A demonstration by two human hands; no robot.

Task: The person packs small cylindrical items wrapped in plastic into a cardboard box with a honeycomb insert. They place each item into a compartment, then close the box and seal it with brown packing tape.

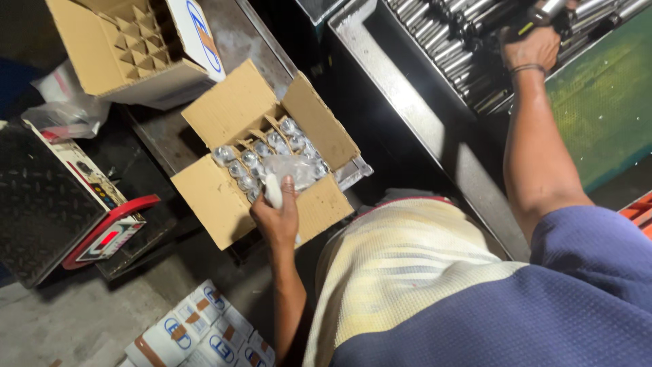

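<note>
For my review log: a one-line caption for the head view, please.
Left hand lowers a bagged part into an open carton; right hand reaches into a bin of metal rods.

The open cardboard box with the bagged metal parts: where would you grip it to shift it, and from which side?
Probably by its side walls, low down, from the two opposite flap sides. The cardboard box lies open with its flaps splayed outward, and they would likely bend. Its cells hold wrapped metal parts, so it looks heavy. The left hand already sits at the near edge; the right hand is away at the tray of metal rods.
</note>
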